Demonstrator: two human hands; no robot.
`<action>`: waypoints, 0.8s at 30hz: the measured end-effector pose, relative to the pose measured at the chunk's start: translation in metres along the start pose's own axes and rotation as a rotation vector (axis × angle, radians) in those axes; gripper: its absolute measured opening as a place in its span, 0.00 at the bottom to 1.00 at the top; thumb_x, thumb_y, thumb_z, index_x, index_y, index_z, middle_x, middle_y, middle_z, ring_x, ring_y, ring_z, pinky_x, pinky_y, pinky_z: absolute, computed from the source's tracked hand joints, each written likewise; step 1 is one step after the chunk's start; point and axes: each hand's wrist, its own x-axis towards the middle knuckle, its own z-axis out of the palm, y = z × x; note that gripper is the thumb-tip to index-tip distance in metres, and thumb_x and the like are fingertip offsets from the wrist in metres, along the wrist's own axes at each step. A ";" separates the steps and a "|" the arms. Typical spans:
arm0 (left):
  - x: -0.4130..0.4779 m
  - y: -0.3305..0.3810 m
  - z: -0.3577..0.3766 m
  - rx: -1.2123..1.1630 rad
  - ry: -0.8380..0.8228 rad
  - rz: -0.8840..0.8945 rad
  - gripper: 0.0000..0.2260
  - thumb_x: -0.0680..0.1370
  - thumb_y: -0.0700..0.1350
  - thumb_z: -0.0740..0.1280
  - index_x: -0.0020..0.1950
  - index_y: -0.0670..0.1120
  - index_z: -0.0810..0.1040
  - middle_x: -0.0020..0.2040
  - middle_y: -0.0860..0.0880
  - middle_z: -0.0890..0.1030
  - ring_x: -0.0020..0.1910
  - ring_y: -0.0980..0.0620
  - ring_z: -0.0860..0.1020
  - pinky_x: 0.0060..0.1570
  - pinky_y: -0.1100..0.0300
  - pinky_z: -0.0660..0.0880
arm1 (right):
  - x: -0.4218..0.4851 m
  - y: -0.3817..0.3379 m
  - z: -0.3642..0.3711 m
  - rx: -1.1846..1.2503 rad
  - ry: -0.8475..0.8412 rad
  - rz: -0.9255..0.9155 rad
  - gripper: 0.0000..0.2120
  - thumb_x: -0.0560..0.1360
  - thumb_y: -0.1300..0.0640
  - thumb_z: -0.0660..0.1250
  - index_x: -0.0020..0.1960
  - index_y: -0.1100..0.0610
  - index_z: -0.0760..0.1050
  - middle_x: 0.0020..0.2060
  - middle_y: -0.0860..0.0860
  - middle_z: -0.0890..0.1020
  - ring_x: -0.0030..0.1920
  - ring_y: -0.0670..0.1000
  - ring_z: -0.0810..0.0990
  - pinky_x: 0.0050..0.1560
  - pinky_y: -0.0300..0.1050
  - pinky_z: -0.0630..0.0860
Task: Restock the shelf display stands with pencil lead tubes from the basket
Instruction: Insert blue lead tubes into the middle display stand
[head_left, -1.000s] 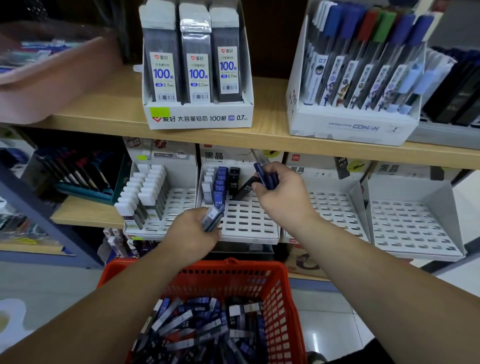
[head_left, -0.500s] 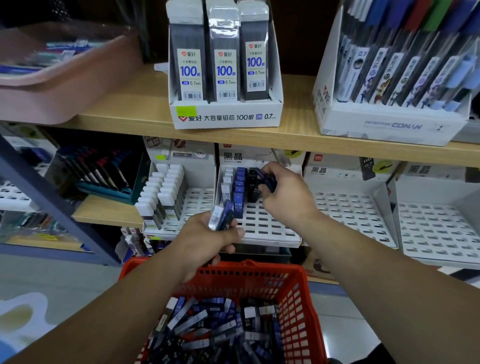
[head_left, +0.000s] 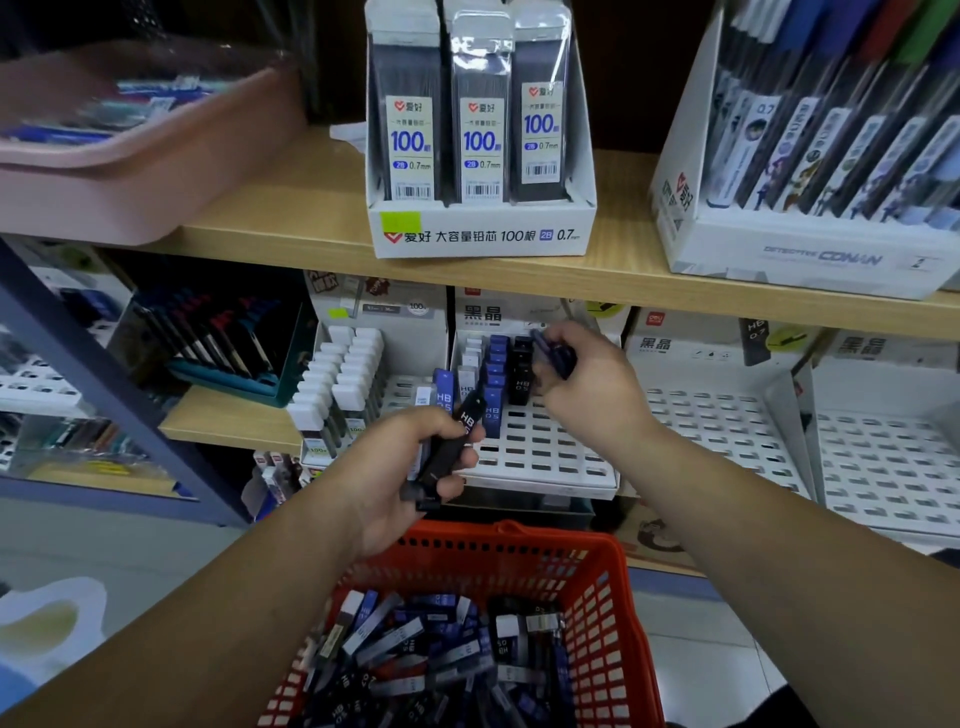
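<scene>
Wooden shelf (head_left: 291, 218), pink tray (head_left: 130, 171), red basket (head_left: 498, 540)

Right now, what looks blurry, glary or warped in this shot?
Head view: the pink tray at upper left is smeared with blur; glare streaks the clear lead packs on top; the wooden shelf bows slightly from wide-angle distortion; the HB tube in the left hand reads sharp; tubes in the red basket are soft.

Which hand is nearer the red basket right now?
Left. The left hand grips tubes just above the red basket rim; the right hand, holding a blue tube, is higher, at the middle display stand.
</scene>
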 end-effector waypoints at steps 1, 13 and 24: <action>-0.001 0.001 0.001 -0.006 -0.007 -0.001 0.09 0.82 0.38 0.66 0.60 0.36 0.79 0.48 0.41 0.84 0.37 0.50 0.79 0.26 0.61 0.71 | -0.001 -0.006 -0.005 0.084 0.008 0.048 0.07 0.78 0.58 0.70 0.54 0.48 0.76 0.45 0.47 0.81 0.45 0.50 0.81 0.45 0.45 0.79; 0.000 0.000 0.016 0.320 0.004 0.187 0.11 0.82 0.47 0.70 0.64 0.49 0.80 0.54 0.50 0.88 0.47 0.51 0.86 0.27 0.61 0.64 | -0.024 -0.037 -0.036 0.545 -0.350 0.389 0.08 0.76 0.62 0.76 0.54 0.58 0.81 0.31 0.54 0.81 0.27 0.51 0.72 0.27 0.43 0.67; 0.009 -0.003 0.019 0.474 0.131 0.188 0.11 0.84 0.54 0.65 0.63 0.50 0.75 0.48 0.45 0.88 0.40 0.44 0.88 0.21 0.61 0.68 | -0.013 -0.026 -0.042 0.415 -0.072 0.301 0.07 0.78 0.60 0.72 0.55 0.55 0.79 0.34 0.50 0.80 0.29 0.48 0.75 0.28 0.38 0.70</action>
